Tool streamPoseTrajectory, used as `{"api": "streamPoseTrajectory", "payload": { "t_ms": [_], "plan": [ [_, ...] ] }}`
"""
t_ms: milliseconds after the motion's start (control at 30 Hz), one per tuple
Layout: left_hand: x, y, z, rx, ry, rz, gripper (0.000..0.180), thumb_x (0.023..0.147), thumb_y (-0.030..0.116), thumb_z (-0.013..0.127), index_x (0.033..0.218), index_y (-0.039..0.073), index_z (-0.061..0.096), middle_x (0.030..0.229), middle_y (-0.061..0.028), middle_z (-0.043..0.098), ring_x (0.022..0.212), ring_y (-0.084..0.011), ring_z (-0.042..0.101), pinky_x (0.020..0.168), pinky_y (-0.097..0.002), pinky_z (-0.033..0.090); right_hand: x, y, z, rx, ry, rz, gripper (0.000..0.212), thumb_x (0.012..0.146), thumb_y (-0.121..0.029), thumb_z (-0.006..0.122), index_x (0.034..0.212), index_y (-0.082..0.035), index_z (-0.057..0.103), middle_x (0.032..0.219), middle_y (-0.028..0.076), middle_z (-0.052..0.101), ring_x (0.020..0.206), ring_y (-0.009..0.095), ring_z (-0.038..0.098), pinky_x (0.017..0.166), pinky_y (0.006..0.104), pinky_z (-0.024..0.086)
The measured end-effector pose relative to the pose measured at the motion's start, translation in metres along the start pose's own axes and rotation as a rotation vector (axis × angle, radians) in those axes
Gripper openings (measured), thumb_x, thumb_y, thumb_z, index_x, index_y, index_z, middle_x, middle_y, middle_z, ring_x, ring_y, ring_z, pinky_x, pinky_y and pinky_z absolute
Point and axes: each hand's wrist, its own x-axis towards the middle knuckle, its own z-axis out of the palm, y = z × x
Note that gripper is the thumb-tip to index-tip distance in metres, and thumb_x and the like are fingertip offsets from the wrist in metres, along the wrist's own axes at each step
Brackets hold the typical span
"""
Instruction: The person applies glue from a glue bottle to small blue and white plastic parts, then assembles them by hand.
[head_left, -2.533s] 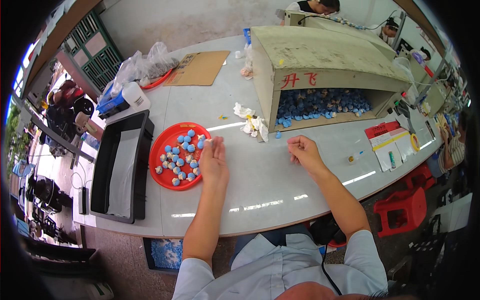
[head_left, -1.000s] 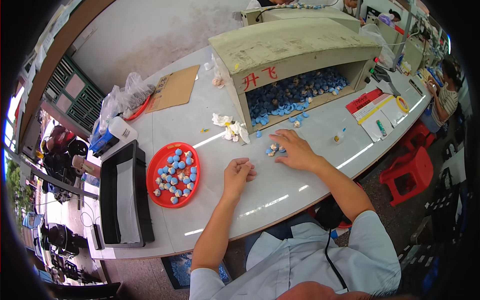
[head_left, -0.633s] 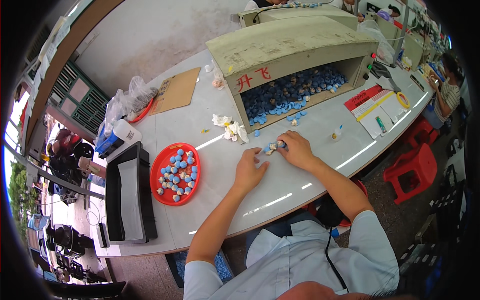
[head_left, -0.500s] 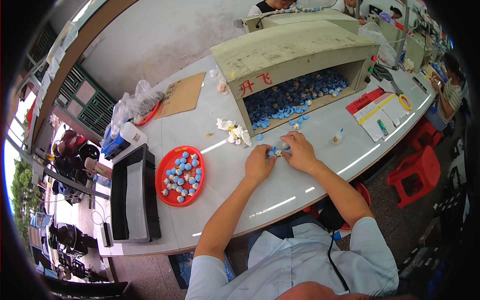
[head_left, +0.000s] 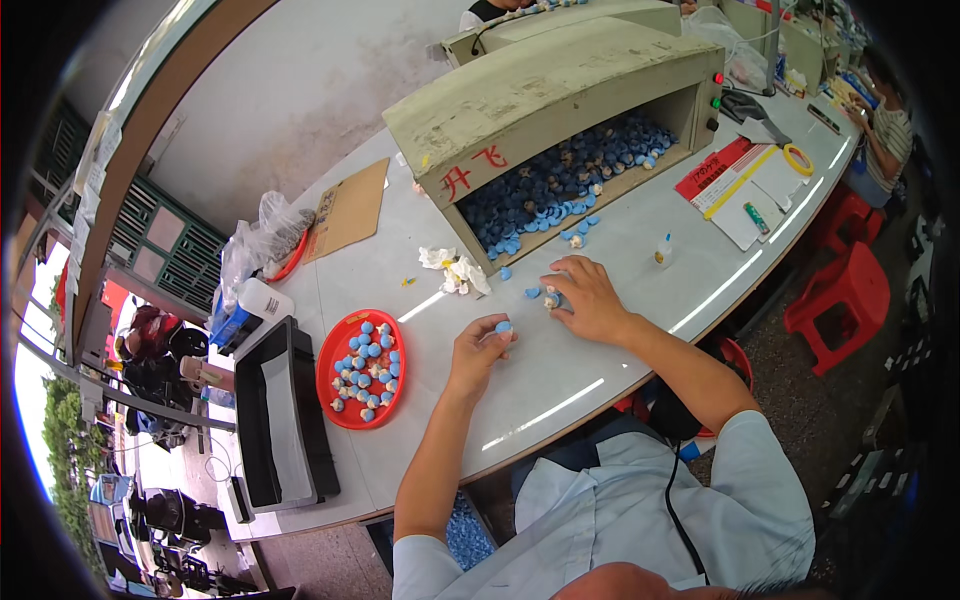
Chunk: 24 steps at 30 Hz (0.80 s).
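While in left fingers point(head_left: 488, 322), blue cap point(head_left: 503, 327) upward.

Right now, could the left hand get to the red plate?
Likely yes: the left hand is just right of the red plate, with only tabletop visible between them. It does hold a blue piece, though.

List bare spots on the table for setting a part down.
Free: tabletop between the left hand, right hand and the near edge; also the patch between the cardboard and the red tray.
Crowded: the hooded machine, its opening heaped with blue pieces; loose pieces at the right fingertips.
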Motion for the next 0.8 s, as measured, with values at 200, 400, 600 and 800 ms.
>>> {"api": "streamPoseTrajectory", "payload": {
  "t_ms": [200,400,600,800],
  "plan": [
    [-0.014,0.006,-0.003,-0.291,-0.065,-0.165,0.033,0.094,0.010,0.063,0.125,0.001,0.055,0.109,-0.0087,0.062,0.095,-0.0160,0.064,0.071,-0.0215,0.053,-0.051,0.010,-0.036,0.299,-0.085,0.576,0.036,0.076,-0.012,0.076,0.108,-0.006,0.060,0.114,0.014,0.053,0.102,0.025,0.054,0.081,0.0340,0.045],
    [-0.017,0.006,-0.002,-0.294,-0.080,-0.139,0.031,0.093,0.008,0.063,0.122,0.001,0.054,0.106,-0.0097,0.063,0.096,-0.0173,0.066,0.074,-0.0215,0.056,-0.054,0.059,-0.063,-0.080,0.512,0.706,0.036,0.079,-0.018,0.076,0.104,-0.002,0.056,0.107,0.015,0.054,0.093,0.025,0.055,0.078,0.0368,0.046],
    [-0.019,0.000,-0.004,-0.231,-0.084,-0.102,0.036,0.088,0.008,0.070,0.120,0.001,0.056,0.101,-0.0069,0.063,0.097,-0.0185,0.066,0.073,-0.0235,0.054,-0.053,0.088,-0.060,-0.136,0.293,0.838,0.035,0.079,-0.019,0.077,0.101,-0.001,0.055,0.099,0.014,0.057,0.091,0.030,0.057,0.081,0.0383,0.048],
    [-0.023,-0.003,-0.013,-0.110,-0.068,-0.110,0.045,0.086,0.009,0.073,0.125,-0.001,0.054,0.112,-0.0114,0.063,0.096,-0.0202,0.066,0.073,-0.0235,0.051,-0.045,0.062,-0.033,0.326,0.404,0.706,0.029,0.082,-0.011,0.074,0.098,-0.001,0.052,0.097,0.014,0.064,0.087,0.022,0.064,0.074,0.0299,0.050]
  ]
}}
